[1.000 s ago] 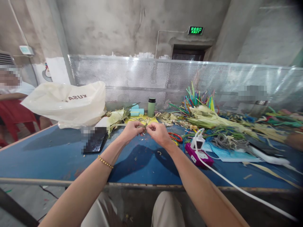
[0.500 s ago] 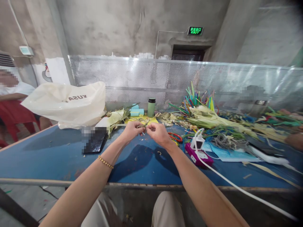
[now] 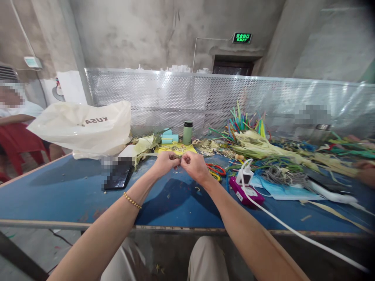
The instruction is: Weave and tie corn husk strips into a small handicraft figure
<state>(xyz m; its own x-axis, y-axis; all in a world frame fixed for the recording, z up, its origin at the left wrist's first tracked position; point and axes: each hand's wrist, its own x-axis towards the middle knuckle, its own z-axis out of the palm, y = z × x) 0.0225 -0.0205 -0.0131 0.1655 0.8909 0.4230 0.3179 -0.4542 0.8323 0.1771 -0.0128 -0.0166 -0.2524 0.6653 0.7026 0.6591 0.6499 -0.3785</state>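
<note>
Above the blue table [image 3: 96, 208], my left hand [image 3: 166, 163] and my right hand [image 3: 193, 166] meet fingertip to fingertip. Both are closed in a pinch. Whatever lies between the fingers is small and mostly hidden; only a thin, dull greenish bit shows, and I cannot make out its kind. Behind the hands lies a yellow sheet [image 3: 190, 149] with dry scraps on it. A bundle of pale corn husks [image 3: 144, 146] lies left of them. Just right of my right hand are red and yellow cords [image 3: 218, 170].
A white plastic bag [image 3: 79, 130] and a dark phone [image 3: 118, 176] stand to the left. A green bottle [image 3: 187, 133] is at the back. On the right are a purple power strip [image 3: 244, 193] with a white cable, corn husks [image 3: 263, 146], coloured pipe cleaners [image 3: 244, 125] and another person's hand [image 3: 366, 173].
My two hands stay nearly in place, with the fingers shifted slightly and still pinched together. The other person's hand at the right edge has moved a little.
</note>
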